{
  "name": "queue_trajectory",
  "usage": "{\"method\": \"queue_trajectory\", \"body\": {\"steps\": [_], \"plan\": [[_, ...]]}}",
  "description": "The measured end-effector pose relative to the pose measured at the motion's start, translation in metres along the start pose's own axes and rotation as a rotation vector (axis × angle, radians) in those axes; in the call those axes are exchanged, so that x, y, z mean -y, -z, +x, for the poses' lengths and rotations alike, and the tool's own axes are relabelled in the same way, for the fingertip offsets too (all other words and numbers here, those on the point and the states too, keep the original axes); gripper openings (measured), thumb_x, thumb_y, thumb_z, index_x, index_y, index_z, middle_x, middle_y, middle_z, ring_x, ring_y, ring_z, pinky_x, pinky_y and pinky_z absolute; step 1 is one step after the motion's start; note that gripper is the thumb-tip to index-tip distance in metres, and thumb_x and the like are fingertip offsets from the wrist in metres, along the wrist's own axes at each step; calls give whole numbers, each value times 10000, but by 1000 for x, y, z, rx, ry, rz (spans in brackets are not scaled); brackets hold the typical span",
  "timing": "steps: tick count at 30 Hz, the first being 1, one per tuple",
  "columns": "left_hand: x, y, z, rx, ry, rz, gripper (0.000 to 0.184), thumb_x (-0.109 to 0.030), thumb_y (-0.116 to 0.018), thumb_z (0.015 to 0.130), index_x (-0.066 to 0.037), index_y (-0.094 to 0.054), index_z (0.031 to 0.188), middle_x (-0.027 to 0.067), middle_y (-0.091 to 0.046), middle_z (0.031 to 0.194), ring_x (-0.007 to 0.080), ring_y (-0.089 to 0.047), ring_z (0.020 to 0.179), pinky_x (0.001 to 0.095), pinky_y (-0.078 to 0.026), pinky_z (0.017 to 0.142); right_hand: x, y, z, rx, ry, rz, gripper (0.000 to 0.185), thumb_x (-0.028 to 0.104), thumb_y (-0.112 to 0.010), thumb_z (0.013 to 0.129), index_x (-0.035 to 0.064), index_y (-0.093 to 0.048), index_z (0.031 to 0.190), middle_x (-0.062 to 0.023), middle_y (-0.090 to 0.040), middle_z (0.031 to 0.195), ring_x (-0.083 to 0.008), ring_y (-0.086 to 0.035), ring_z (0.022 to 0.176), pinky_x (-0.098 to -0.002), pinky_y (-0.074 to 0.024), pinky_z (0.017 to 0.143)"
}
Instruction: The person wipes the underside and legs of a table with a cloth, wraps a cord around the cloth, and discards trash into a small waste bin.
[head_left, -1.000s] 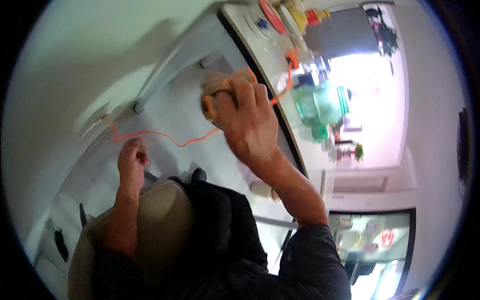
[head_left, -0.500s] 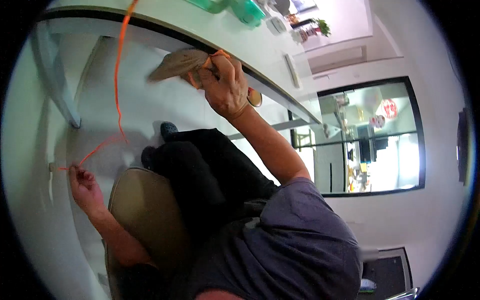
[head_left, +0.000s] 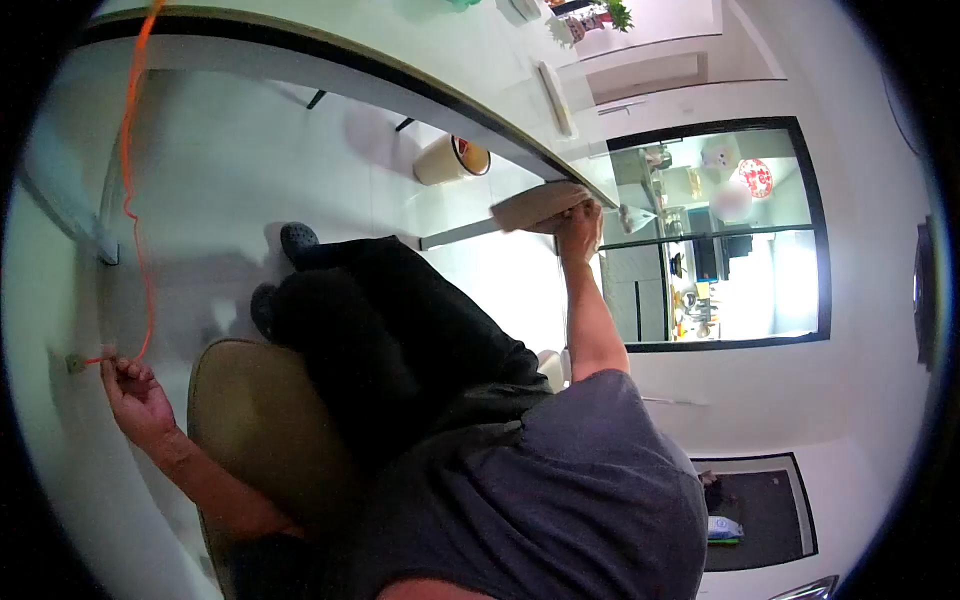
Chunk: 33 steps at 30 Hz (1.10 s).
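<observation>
At the far left, my left hand (head_left: 140,400) pinches an orange string (head_left: 128,170) between thumb and fingertips. The string's short end points toward a small brownish piece (head_left: 75,365) by the pale wall, whose kind I cannot make out. From the fingers the string runs up past the table's edge and out of view at the top. My right hand (head_left: 580,228) is raised near the far corner of the table (head_left: 470,60), closed on a flat, tan piece that looks like folded cardboard (head_left: 540,207). Its fingers are partly hidden behind that piece.
A brown chair seat (head_left: 260,430) is beneath my legs in black trousers (head_left: 400,330). A white bin (head_left: 440,162) stands on the floor beyond a table leg (head_left: 460,232). A dark-framed glass opening (head_left: 720,235) shows shelves and goods.
My right hand has moved right with the tan piece, away from the middle of the table edge. My left hand has shifted slightly left and down, still pinching the string. The view has shifted too.
</observation>
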<state>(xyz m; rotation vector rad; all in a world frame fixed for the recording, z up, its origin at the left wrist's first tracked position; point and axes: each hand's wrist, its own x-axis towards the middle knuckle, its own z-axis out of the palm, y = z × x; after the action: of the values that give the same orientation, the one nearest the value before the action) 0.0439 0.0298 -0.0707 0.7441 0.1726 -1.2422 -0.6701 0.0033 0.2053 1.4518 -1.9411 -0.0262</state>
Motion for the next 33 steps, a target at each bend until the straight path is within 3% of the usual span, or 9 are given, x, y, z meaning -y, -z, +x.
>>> {"method": "queue_trajectory", "body": {"steps": [3, 5, 10, 19, 20, 22, 28, 30, 33], "plan": [[-1, -23, -6, -105, 8, -18, 271, -177, -552, 995, 12, -596, 1184, 14, -552, 824, 102, -472, 702, 246, -395, 612, -36, -16, 5, 186, -366, 11, 276, 225, -512, 932, 123, -576, 1181, -170, -580, 1198, -398, -597, 992, -489, -536, 773], [-3, -24, -7, -232, 8, -7, 269, -173, -556, 993, 14, -595, 1183, 14, -551, 822, 103, -463, 700, 248, -387, 611, -49, -20, 17, -237, -1628, 1447, 243, 186, -597, 902, 125, -619, 1137, -156, -642, 1110, -376, -591, 1070, -526, -578, 726], [-1, 14, 16, 175, 78, -79, 236, -162, -565, 988, 8, -606, 1146, 26, -581, 830, 104, -473, 691, 248, -390, 608, -66, -38, 15, -403, -1325, 1783, 269, 204, -440, 969, 64, -645, 1073, -141, -655, 1148, -304, -669, 913, -482, -622, 704], [0, -2, 6, -59, 65, -54, 267, -159, -539, 1001, 14, -577, 1200, 32, -560, 821, 112, -467, 694, 257, -394, 608, -45, -57, 55, -124, -1131, 1919, 417, 440, -381, 977, 118, -574, 1160, -98, -605, 1084, -287, -587, 920, -563, -511, 725], [-1, -4, 7, -48, 77, -44, 267, -159, -539, 1001, 14, -577, 1200, 32, -560, 821, 112, -467, 694, 257, -394, 608, -51, -69, 55, 278, -399, 2372, 417, 433, -395, 978, 100, -557, 1171, -99, -599, 1087, -280, -580, 924, -571, -513, 731], [0, -1, 7, 84, 110, -44, 245, -145, -543, 996, 25, -579, 1170, 43, -552, 831, 128, -473, 710, 267, -393, 625, -39, -65, 35, 336, 74, 1925, 405, 406, -425, 982, 66, -535, 1172, -103, -593, 1090, -277, -583, 919, -567, -522, 747], [-23, -3, 7, 45, 125, -4, 200, -101, -575, 965, 41, -564, 1106, 74, -531, 847, 165, -457, 733, 318, -380, 674, 48, 27, 34, 386, -223, 893, 365, 200, -331, 1035, -12, -473, 1297, -189, -558, 1287, -312, -561, 1165, -441, -489, 993], [-25, -2, 10, 142, 130, -49, 218, -101, -574, 963, 48, -560, 1122, 80, -523, 854, 163, -450, 728, 302, -365, 671, 82, 67, 45, 274, -895, 1863, 390, 188, -291, 1042, -9, -425, 1350, -209, -462, 1388, -321, -487, 1272, -488, -397, 1116], [-21, 1, 17, 77, 136, 6, 223, -111, -559, 971, 47, -566, 1129, 65, -515, 841, 154, -441, 721, 290, -360, 658, 85, 73, 52, 220, -1047, 1796, 382, 177, -304, 1038, -18, -426, 1342, -204, -472, 1376, -324, -486, 1269, -501, -406, 1104]]}}
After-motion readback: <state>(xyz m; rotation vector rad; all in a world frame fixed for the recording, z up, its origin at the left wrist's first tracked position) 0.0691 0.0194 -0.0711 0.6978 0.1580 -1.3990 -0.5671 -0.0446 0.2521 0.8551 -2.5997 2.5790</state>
